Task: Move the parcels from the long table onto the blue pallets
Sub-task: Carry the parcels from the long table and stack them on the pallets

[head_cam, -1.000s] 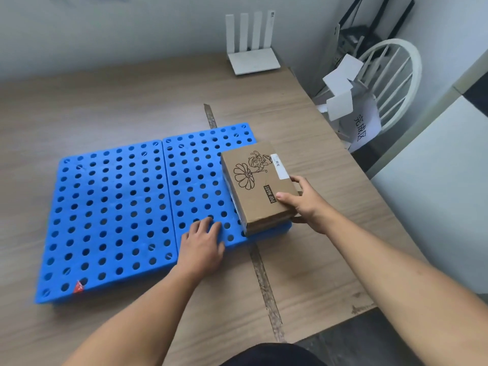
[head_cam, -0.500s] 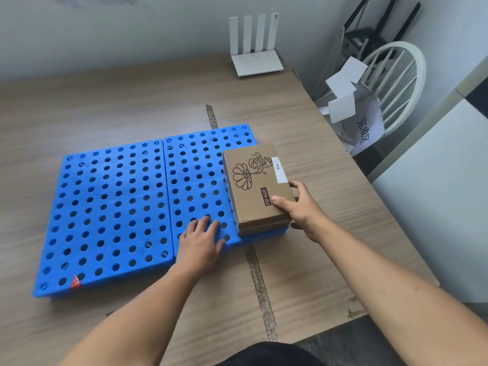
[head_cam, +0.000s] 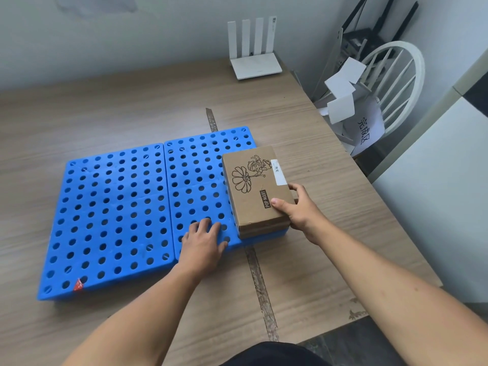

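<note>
A brown cardboard parcel [head_cam: 253,188] with a flower drawing and a white label lies flat on the right edge of the right blue pallet [head_cam: 198,170]. My right hand [head_cam: 298,210] grips its near right corner, thumb on top, fingers along the side. A second blue pallet [head_cam: 111,215] sits flush to the left. My left hand [head_cam: 203,241] rests flat on the near edge of the right pallet, fingers spread, holding nothing.
The pallets lie on a wooden table [head_cam: 132,107] with a taped seam down the middle. A white router [head_cam: 253,56] stands at the far edge. Past the table's right edge is a white chair [head_cam: 396,80] holding papers.
The parcel has settled lower and flatter on the right pallet. My right hand stays on its corner. My left hand has not moved.
</note>
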